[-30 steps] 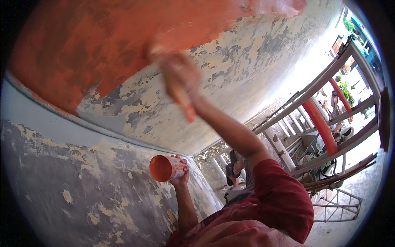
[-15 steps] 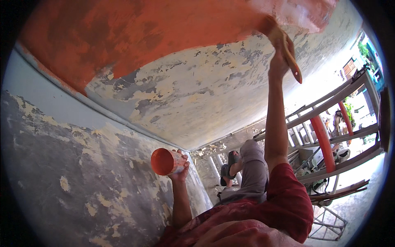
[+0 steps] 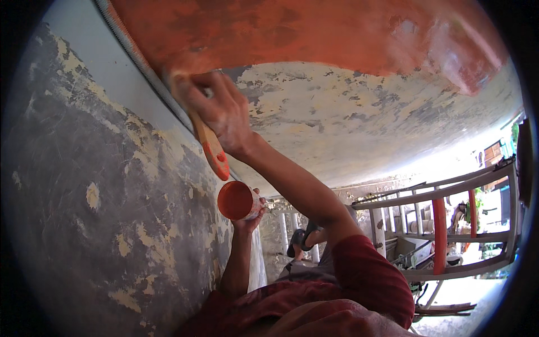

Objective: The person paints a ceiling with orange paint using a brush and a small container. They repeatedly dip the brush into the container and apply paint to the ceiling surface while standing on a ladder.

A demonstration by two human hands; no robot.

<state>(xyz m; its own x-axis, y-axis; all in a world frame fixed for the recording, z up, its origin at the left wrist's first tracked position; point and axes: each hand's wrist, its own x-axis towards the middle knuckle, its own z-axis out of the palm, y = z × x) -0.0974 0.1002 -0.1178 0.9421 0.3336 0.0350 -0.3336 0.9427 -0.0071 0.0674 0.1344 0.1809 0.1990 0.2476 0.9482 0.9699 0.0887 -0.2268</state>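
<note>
My right hand [image 3: 220, 112] is raised overhead and shut on a paintbrush [image 3: 212, 149] with a wooden handle smeared in orange paint. Its bristle end is pressed against the ceiling, at the edge of the orange painted patch [image 3: 292, 33] near the wall joint. Below it, my left hand [image 3: 250, 216] holds up a small cup [image 3: 236, 200] with orange paint inside, close to the wall. Both arms come out of red sleeves at the bottom of the view.
The unpainted part of the ceiling [image 3: 365, 123] is flaking cream and grey. A peeling grey wall [image 3: 84, 196] fills the left. A metal scaffold frame [image 3: 449, 191] with an orange-red pipe [image 3: 439, 236] stands at the right. Another person's foot [image 3: 300, 238] shows beyond my arm.
My right hand has carried the brush from the right side of the ceiling over to the left, near the wall joint. The cup stays held up in my left hand.
</note>
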